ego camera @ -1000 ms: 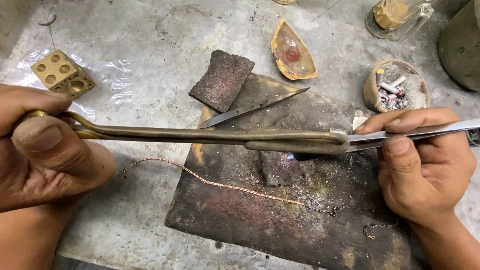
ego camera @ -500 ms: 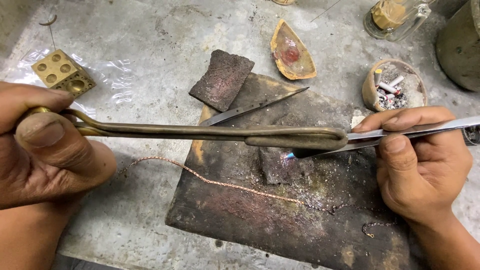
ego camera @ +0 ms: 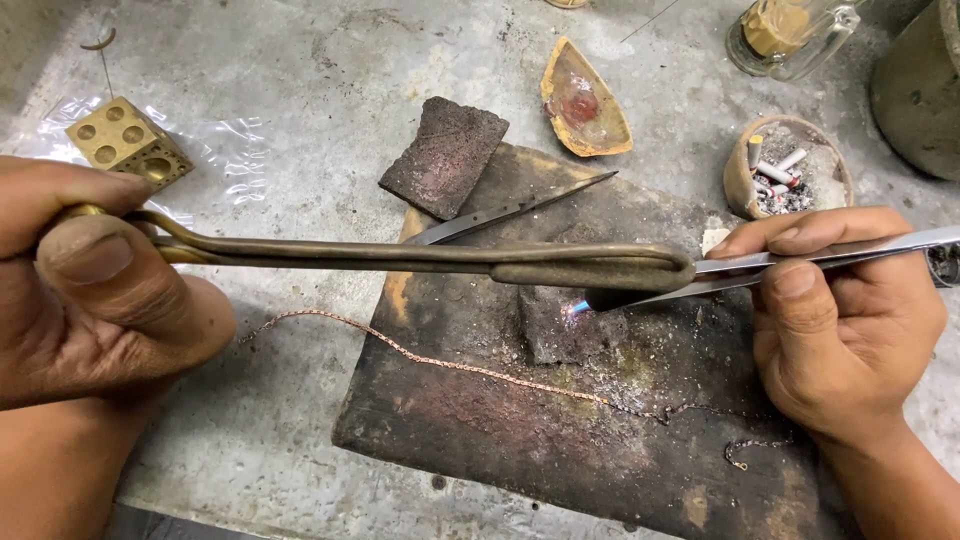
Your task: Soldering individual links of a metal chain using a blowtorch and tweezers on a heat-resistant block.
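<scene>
Just beyond our right hand (ego camera: 850, 320), pinching long steel tweezers (ego camera: 800, 262), and left hand (ego camera: 90, 290), fisted on the brass blowtorch (ego camera: 420, 256), steady the flame over the thin copper chain (ego camera: 450, 365).

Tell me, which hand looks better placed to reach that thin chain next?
Probably the right hand: its steel tweezers already point down at the charred soldering block where the chain lies. The left hand grips the brass blowtorch off the block.
</scene>
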